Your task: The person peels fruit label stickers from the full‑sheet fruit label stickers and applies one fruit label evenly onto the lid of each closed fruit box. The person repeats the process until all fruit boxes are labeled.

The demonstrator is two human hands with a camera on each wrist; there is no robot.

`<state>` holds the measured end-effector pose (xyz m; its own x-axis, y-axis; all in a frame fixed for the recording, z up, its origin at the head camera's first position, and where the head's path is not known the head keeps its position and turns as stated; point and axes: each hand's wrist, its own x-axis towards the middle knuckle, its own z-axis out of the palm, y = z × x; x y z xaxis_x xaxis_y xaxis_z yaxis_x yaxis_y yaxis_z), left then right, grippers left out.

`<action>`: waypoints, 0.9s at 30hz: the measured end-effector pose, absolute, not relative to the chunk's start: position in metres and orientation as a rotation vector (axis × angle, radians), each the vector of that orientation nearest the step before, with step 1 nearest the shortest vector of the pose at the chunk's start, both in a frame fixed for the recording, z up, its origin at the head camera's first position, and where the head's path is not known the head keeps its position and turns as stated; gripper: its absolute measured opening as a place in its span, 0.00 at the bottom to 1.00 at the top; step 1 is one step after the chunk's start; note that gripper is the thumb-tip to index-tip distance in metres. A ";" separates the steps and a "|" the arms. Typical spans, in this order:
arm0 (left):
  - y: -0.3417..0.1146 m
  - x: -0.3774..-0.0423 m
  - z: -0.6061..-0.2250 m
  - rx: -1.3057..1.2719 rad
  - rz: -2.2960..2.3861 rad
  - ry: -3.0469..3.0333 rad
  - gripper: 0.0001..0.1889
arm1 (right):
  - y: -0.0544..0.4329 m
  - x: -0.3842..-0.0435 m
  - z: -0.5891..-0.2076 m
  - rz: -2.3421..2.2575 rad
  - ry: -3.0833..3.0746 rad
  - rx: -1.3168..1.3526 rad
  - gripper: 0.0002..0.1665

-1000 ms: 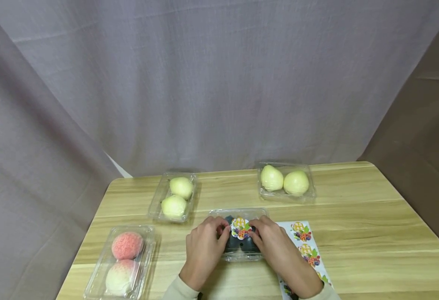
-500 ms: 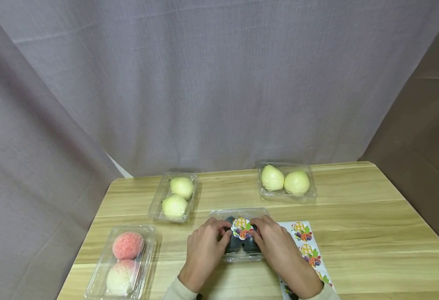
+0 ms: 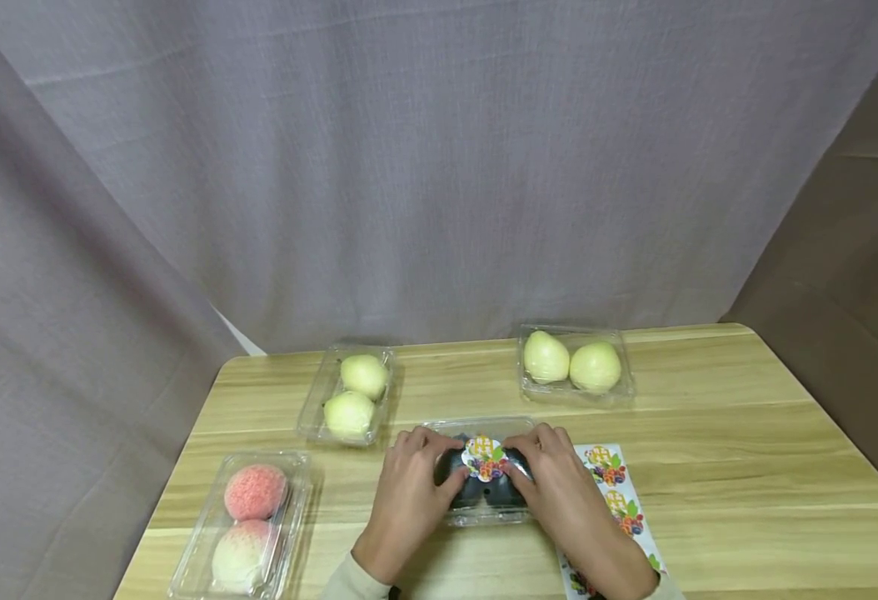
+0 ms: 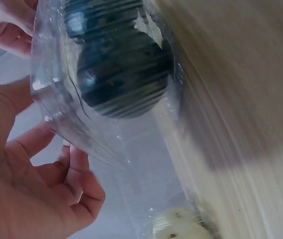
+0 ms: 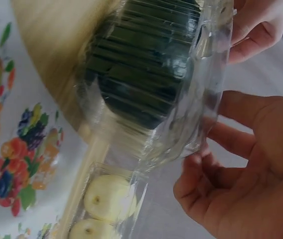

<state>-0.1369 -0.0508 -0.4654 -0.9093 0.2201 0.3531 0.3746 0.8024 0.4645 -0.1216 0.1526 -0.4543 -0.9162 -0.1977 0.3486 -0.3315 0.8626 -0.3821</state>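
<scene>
A clear plastic box (image 3: 487,517) with dark, rounded fruits (image 3: 505,493) inside lies in front of me, its lid on. On top of the lid sits a round sticker (image 3: 484,458) with a colourful fruit print. My left hand (image 3: 411,492) touches the sticker's left edge with thumb and forefinger spread apart. At the opposite edge, my right hand (image 3: 562,492) presses in the same way. Both wrist views show fingertips on the lid above the dark-green fruits (image 4: 124,74); the other fingers are loosely bent. Under my right forearm lies a partly covered sticker sheet (image 3: 622,504).
Two pale-yellow pears in a clear box (image 3: 345,396) stand back left, and another pear box (image 3: 576,367) stands back right. A box of pink and cream peach-like fruits (image 3: 244,525) lies front left. Grey curtain (image 3: 439,167) hangs behind the wooden table (image 3: 746,467).
Thumbs and forefingers held the sticker's edges close together earlier; now they have spread and press flatter on the sticker and lid. The boxes have hardly moved.
</scene>
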 end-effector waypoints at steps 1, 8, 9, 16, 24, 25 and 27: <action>-0.052 -0.138 -0.466 -0.475 -0.791 -2.702 0.16 | 0.154 -0.122 -0.455 0.641 -2.730 0.412 0.19; -0.055 -0.140 -0.468 -0.529 -0.833 -2.695 0.17 | 0.159 -0.120 -0.458 0.681 -2.742 0.485 0.21; -0.055 -0.140 -0.468 -0.537 -0.835 -2.694 0.17 | 0.160 -0.119 -0.459 0.696 -2.753 0.480 0.21; -0.061 -0.137 -0.468 -0.580 -0.768 -2.686 0.18 | 0.169 -0.116 -0.458 0.829 -2.836 0.417 0.23; -0.066 -0.133 -0.475 -0.640 -0.763 -2.715 0.24 | 0.177 -0.113 -0.459 0.926 -2.924 0.422 0.32; -0.066 -0.133 -0.476 -0.641 -0.776 -2.726 0.24 | 0.177 -0.113 -0.460 0.947 -2.938 0.418 0.33; -0.066 -0.132 -0.477 -0.640 -0.789 -2.757 0.26 | 0.178 -0.112 -0.461 0.990 -2.958 0.412 0.36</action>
<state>-0.1317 -0.0658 -0.4765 -0.8853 0.3504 0.3056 0.4591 0.7633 0.4546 -0.1121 0.1777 -0.4614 -0.9656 -0.2479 0.0781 -0.2450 0.7674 -0.5925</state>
